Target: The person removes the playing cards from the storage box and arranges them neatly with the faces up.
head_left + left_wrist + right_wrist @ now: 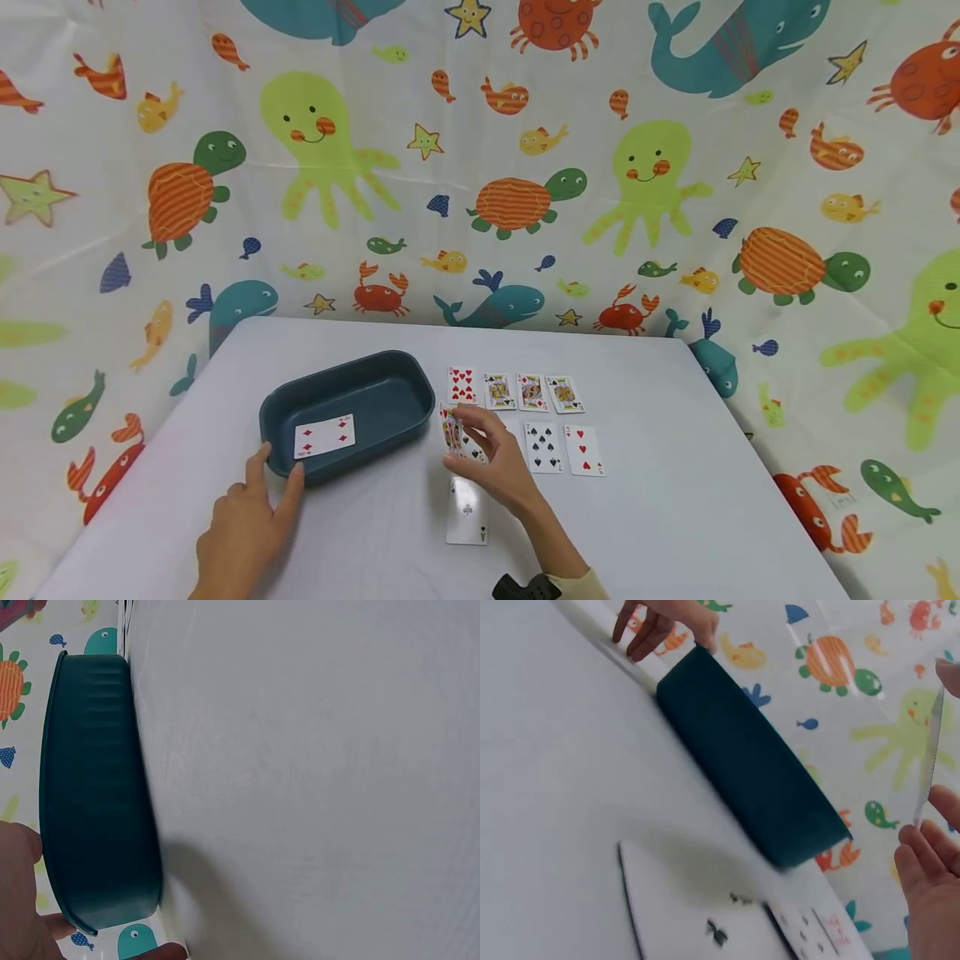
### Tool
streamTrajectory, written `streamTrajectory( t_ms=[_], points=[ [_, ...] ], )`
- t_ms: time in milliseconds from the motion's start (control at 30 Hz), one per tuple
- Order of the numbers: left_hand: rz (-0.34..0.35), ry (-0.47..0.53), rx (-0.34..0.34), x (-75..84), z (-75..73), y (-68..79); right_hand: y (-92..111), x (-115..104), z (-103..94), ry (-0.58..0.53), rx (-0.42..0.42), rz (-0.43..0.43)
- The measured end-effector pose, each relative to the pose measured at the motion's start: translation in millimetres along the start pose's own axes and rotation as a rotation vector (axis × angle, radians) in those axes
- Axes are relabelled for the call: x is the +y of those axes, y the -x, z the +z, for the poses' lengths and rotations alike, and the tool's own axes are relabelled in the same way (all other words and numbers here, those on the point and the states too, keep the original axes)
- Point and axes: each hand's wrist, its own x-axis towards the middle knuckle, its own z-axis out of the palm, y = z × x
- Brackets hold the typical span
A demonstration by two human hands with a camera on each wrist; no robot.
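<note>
My left hand (243, 533) rests at the near left corner of a dark teal tray (352, 361), its thumb and forefinger touching the rim. Inside the tray lies a four of diamonds (324, 437). The right hand (491, 458) pinches a playing card (452, 427) by its edges, thumb below and fingers above. That card, a picture card, is tilted upright over the left end of the nearer card row, partly covering a spade card (472, 451). Closer to me, beneath the right hand, an ace of clubs (467, 521) lies face up.
A farther row holds a heart number card (462, 385) and three picture cards (532, 392). In the nearer row lie a spade number card (543, 448) and a three of hearts (584, 451). Behind the white table (675, 517) hangs a sea-animal curtain (450, 108).
</note>
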Motion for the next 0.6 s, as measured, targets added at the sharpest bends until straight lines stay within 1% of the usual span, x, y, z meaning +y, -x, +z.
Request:
streamTrajectory(
  t_ms=[167,300,400,600],
  points=[
    [0.002,-0.002,0.005,0.0,-0.3,0.5,20,3,-12.3,0.007,0.05,0.044],
    [-0.013,-0.009,0.016,0.7,0.5,1.9,34,6,-21.1,0.013,0.08,0.054],
    [-0.021,-0.011,0.015,1.1,0.8,2.3,45,10,-28.5,0.028,0.102,0.046],
    [-0.014,0.005,-0.001,0.5,1.4,2.5,66,19,-40.9,0.116,0.165,0.017]
  ],
)
